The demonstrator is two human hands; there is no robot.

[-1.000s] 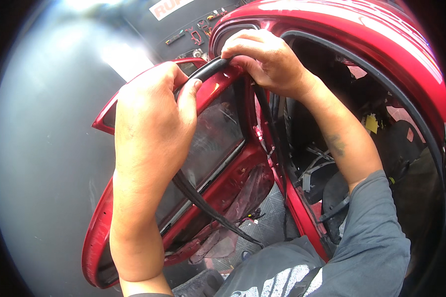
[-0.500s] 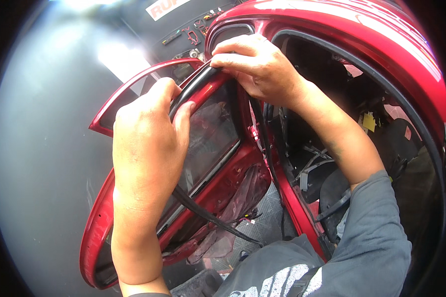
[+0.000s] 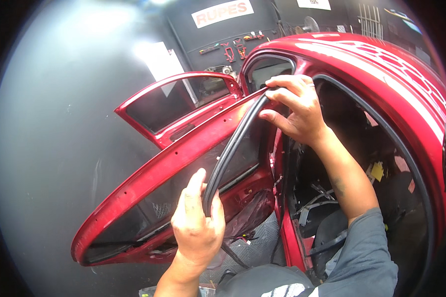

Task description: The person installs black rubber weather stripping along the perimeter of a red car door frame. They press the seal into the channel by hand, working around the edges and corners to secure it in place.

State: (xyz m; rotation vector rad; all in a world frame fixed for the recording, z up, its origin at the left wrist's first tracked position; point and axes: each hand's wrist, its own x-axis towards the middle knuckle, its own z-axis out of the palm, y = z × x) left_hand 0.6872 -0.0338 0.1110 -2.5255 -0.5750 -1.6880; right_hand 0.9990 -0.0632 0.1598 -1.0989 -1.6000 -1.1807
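1. My left grip [image 3: 198,225] is pinching the black seal strip [image 3: 228,148].
2. My right grip [image 3: 302,111], half-spread, is touching it at the far end of the red door frame [image 3: 151,172].
3. Its midspan is hanging clear, seemingly awaiting seating.

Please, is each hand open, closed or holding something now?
Left hand: holding the black strip.
Right hand: fingers at the strip's upper part; whether it grips cannot be told.
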